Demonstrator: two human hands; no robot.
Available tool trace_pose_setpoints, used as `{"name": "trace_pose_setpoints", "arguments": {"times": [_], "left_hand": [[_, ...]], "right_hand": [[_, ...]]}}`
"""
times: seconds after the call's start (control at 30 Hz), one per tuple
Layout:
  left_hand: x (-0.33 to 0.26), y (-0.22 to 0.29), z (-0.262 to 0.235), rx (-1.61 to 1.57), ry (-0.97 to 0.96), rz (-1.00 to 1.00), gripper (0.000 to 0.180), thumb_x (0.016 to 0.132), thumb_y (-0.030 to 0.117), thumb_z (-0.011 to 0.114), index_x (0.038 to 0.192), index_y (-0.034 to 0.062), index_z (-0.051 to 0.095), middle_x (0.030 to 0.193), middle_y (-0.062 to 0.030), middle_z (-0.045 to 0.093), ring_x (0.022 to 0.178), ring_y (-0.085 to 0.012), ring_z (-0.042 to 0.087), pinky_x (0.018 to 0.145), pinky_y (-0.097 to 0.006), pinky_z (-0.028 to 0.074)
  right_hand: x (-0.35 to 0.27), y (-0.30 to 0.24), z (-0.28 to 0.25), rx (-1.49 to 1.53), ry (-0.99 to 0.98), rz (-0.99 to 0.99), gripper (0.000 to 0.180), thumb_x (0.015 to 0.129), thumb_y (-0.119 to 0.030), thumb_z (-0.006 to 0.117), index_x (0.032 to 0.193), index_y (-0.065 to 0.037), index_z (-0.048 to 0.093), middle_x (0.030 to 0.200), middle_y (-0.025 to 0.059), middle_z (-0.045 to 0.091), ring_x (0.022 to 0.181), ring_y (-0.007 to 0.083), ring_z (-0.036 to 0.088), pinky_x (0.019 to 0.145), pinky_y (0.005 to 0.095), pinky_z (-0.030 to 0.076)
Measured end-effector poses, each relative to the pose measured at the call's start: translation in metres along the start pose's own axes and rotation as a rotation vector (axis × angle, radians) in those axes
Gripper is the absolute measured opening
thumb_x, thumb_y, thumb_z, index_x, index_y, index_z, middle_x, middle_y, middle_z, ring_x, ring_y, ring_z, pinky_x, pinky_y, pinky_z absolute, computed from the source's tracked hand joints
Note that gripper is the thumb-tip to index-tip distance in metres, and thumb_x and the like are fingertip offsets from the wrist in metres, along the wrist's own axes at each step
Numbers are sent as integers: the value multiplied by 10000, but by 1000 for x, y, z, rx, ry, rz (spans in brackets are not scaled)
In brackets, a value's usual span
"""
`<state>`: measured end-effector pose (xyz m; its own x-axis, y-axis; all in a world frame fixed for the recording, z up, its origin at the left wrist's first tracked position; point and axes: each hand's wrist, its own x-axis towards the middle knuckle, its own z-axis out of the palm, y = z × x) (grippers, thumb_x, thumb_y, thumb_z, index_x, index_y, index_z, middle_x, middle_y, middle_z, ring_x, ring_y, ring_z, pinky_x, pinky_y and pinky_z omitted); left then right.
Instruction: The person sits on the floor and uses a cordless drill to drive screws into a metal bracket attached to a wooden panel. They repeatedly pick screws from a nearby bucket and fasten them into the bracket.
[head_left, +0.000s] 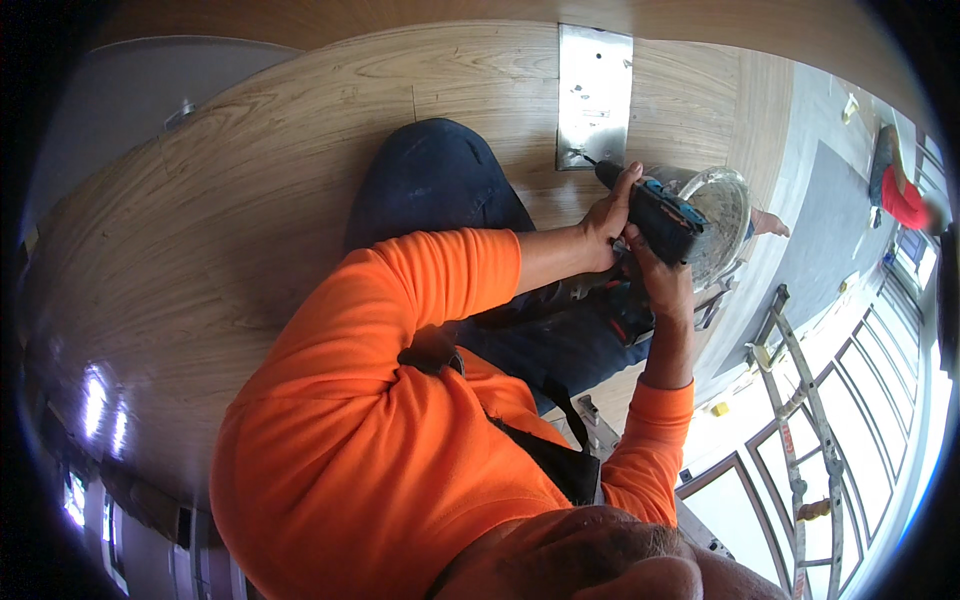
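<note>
The left hand (602, 232) was closed around the front part of a black and teal drill (665, 220), thumb pointing up along it; the right hand (662, 278) gripped the same drill further back. The drill stood just above the near end of a shiny metal plate (595, 95), its thin bit pointing at the plate. The plate lay on a floor (270, 190) of pale wood-grain planks, with a dusty bucket (722, 225) just right of the drill. A dark-trousered knee (440, 175) and an orange sleeve (465, 275) filled the middle.

Farther right, the floor turned grey, a ladder (800, 420) stood before bright framed panels (875, 400), and a person in red (903, 200) was down low.

Most fingers were hidden, and whether the bit touched the plate could not be told. A dark tool-like shape (630, 318) below the hands was partly covered. The bucket's contents were unclear, and a foot (768, 223) showed beyond it, its owner uncertain.
</note>
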<state>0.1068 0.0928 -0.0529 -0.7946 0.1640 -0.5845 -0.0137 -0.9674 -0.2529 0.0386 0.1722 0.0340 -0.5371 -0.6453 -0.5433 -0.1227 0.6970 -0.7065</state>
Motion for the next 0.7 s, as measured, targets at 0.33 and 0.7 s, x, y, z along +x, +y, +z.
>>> {"name": "trace_pose_setpoints", "arguments": {"times": [0.33, 0.7], "left_hand": [[10, 0, 0, -68, -13, 43, 669, 826, 788, 511, 1112, 202, 661, 1083, -61, 682, 1029, -247, 604, 914, -492, 447], [-6, 8, 13, -100, 46, 108, 598, 823, 783, 541, 1036, 237, 655, 959, 14, 675, 782, -157, 606, 694, -344, 479]], "right_hand": [[8, -16, -3, -67, -7, 18, 359, 896, -132, 733, 1215, -2, 634, 1123, 96, 692, 1008, 179, 644, 879, 320, 510], [19, -13, -17, -99, -74, 60, 372, 913, -234, 735, 1209, -35, 630, 974, 28, 675, 771, 95, 619, 594, 249, 523]]}}
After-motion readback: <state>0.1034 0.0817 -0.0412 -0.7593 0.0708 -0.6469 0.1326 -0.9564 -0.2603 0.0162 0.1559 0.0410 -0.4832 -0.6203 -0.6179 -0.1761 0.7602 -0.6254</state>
